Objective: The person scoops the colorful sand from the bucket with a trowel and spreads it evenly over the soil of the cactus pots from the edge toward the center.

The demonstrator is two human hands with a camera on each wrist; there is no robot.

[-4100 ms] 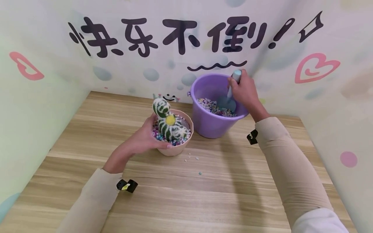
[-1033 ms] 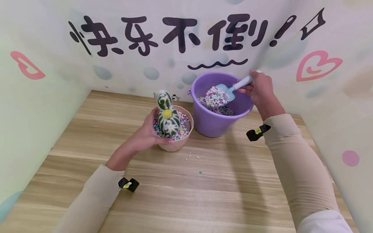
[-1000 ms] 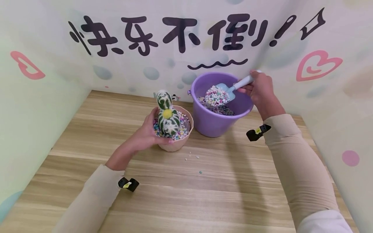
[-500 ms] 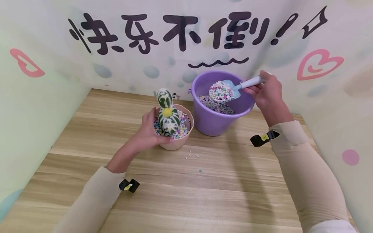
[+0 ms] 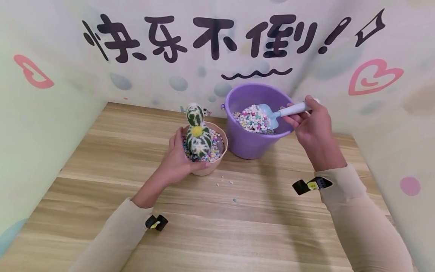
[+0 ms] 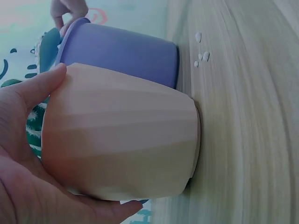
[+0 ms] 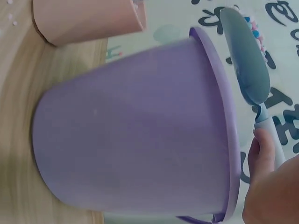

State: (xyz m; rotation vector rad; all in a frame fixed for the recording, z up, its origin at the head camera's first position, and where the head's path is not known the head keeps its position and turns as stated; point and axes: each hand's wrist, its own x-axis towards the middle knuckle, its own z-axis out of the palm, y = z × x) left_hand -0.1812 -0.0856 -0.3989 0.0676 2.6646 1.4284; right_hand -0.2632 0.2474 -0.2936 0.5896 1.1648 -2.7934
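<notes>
Loaded trowel [image 5: 276,114] over the bucket [image 5: 249,145], flowerpot [image 6: 121,135] off its tip

Trowel: in the right hand [image 5: 316,126], fingers and thumb clamped round the pale handle. Long axis runs roughly crosswise, handle end to the right, blade to the left. Blade carries a heap of coloured gravel [image 5: 256,119]; in the right wrist view it appears above the bucket's rim, hollow side up.

Flowerpot: upright on the wooden table [image 5: 204,226], just left of the bucket; exact gap cannot be told. Left hand [image 5: 178,158] grips it from the left, thumb along the near side. That hand is the nearer one; the right hand lies on the far side of the bucket from it.

Key relation (judgement): trowel tip to flowerpot mouth. The tip already points leftward, so the line between them crosses the bucket's left rim. The striped cactus [image 5: 198,143] stands left of the pot's centre, which seems to leave the right side more approachable. A greyish patch [image 5: 220,144] sits there by the inner wall; nature unclear.

Note: a few loose pebbles [image 5: 231,182] on the table, near side of the pot.
</notes>
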